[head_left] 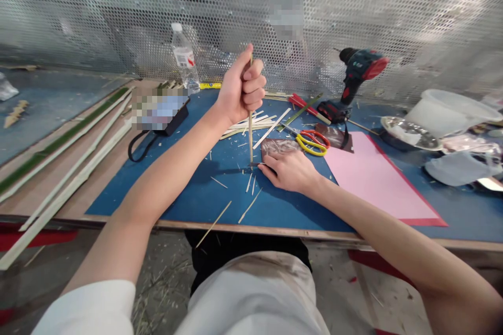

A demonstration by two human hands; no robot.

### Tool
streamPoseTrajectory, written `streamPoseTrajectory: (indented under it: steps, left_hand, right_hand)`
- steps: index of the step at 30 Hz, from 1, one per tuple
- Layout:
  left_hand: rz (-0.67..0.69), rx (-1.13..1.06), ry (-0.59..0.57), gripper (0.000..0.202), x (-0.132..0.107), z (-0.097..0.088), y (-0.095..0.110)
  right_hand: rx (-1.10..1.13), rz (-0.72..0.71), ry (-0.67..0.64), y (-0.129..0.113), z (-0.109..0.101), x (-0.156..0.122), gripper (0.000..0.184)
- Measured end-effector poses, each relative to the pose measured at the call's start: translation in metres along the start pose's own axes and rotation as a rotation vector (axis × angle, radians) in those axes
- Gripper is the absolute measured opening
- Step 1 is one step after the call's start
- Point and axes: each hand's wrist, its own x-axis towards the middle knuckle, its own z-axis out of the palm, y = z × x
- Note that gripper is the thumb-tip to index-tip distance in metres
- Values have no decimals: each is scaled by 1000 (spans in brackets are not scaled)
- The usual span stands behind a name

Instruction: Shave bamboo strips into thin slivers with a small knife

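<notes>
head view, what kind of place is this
Most likely a bamboo craft workshop bench. Long split bamboo strips lie at the left, a cordless drill and scissors sit behind, and the left hand grips a thin bamboo stick upright on the sliver-strewn blue mat.

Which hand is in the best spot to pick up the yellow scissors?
Probably the right hand: it rests on the blue mat just below the scissors. The left hand is fisted around the upright stick, farther away.
</notes>
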Motion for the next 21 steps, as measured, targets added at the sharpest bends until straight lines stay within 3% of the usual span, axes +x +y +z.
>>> streamPoseTrajectory:
  steps: [6,13,21]
  left_hand:
    - [29,-37,-48,52,3,-2,-2]
    - [41,-125,-9,52,12,-10,-6]
    - [-16,-183,-29,53,7,-5,-5]
  right_hand:
    - [-29,-99,-28,4,-1,2,50]
    - [-49,-110,265,8,16,-8,41]
    - [-112,-182,390,8,20,-7,23]
